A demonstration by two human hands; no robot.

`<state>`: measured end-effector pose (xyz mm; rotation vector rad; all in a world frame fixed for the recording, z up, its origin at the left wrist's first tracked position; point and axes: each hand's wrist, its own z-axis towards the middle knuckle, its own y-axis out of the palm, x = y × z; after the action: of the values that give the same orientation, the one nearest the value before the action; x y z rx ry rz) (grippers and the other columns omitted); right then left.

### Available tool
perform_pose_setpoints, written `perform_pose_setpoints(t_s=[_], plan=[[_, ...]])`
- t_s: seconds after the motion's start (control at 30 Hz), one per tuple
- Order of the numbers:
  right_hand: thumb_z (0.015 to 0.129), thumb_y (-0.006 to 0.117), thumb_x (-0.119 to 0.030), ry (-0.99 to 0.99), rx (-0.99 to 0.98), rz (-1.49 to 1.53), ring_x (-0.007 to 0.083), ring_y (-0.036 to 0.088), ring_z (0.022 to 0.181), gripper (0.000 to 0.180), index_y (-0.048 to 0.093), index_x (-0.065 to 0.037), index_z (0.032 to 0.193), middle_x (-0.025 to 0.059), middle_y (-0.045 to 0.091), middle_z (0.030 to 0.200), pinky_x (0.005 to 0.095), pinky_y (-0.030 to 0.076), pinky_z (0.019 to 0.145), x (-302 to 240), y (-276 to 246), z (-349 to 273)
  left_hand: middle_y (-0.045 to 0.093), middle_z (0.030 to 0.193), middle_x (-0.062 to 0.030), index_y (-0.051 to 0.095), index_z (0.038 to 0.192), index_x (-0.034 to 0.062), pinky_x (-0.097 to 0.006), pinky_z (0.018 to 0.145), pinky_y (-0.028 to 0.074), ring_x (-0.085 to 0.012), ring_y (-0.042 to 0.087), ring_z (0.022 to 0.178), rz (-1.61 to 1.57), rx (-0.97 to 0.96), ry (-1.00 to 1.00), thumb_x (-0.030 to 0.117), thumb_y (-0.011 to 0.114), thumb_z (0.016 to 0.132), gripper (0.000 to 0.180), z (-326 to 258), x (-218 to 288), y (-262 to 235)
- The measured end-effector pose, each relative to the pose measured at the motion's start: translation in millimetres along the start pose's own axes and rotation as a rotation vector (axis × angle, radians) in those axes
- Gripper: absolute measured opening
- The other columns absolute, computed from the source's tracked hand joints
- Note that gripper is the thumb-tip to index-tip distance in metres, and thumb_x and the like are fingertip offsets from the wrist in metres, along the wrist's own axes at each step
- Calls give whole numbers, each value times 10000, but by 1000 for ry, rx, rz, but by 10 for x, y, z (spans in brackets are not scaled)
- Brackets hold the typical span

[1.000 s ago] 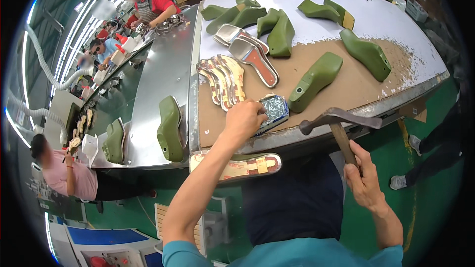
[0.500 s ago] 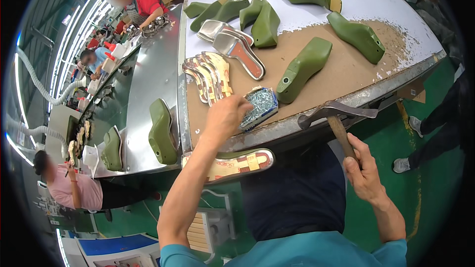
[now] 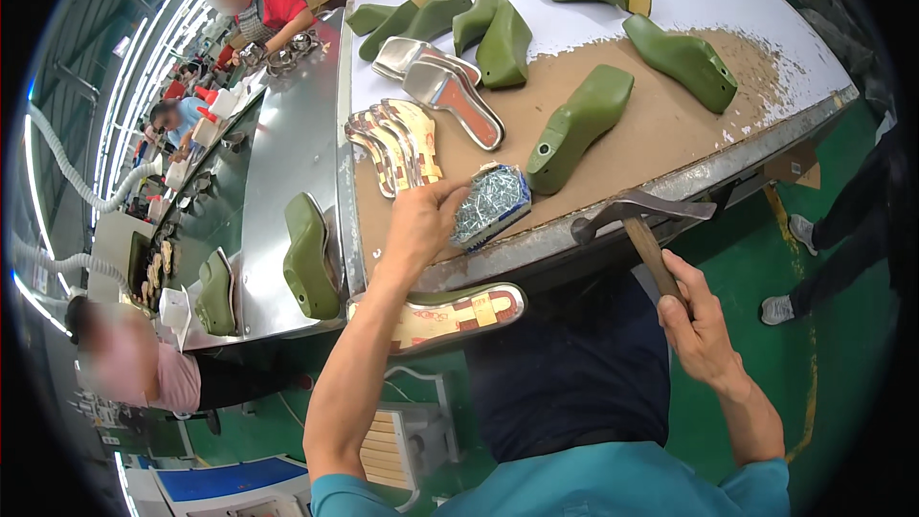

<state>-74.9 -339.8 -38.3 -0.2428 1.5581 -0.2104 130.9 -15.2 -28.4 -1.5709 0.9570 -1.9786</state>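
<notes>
My right hand [image 3: 704, 325] is wrapped round the wooden handle of a hammer [image 3: 639, 220], its dark head held just off the table's front edge. Beside a small open box of nails [image 3: 493, 206] is my left hand [image 3: 421, 225], fingers pinched together; whatever they hold is too small to make out. Under my left forearm, a green shoe last with a pale insole [image 3: 459, 319] on its upturned face lies at the table's front edge. Several stacked insoles [image 3: 407, 144] lie just beyond my left hand, and metal-rimmed sole-shaped plates [image 3: 458, 105] lie farther back.
Green shoe lasts [image 3: 584, 124] are spread over the worn table [image 3: 670, 148]. Two more lasts [image 3: 311, 254] stand on the metal bench [image 3: 287, 153] at left. Co-workers sit along that bench, and a person's legs [image 3: 833, 239] show at right. A slatted stool [image 3: 388, 450] is below.
My left hand has drawn back from over the nails to the box's left side, fingers still pinched. The hammer stays in my right hand, and the view has shifted slightly.
</notes>
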Motion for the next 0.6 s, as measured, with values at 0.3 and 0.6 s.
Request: perform_pose_setpoints(t_s=[0.3,0.6], plan=[[1029,497,-80,109,37,-4,171,516,680,506,377,-80,1521,84,546,776,341,455,675,39,76,131,771,1027,-147,662,1159,-42,-355,1021,499,-193,681,1130,-226,-204,-107,35,631,984,194,-964,607,-230],[1029,495,-67,68,35,-77,198,512,644,502,390,-86,1519,105,549,758,357,461,671,34,103,118,722,1194,-141,723,991,5,-339,1010,486,-203,649,1159,-139,-218,-80,51,690,935,80,-1076,457,-5]])
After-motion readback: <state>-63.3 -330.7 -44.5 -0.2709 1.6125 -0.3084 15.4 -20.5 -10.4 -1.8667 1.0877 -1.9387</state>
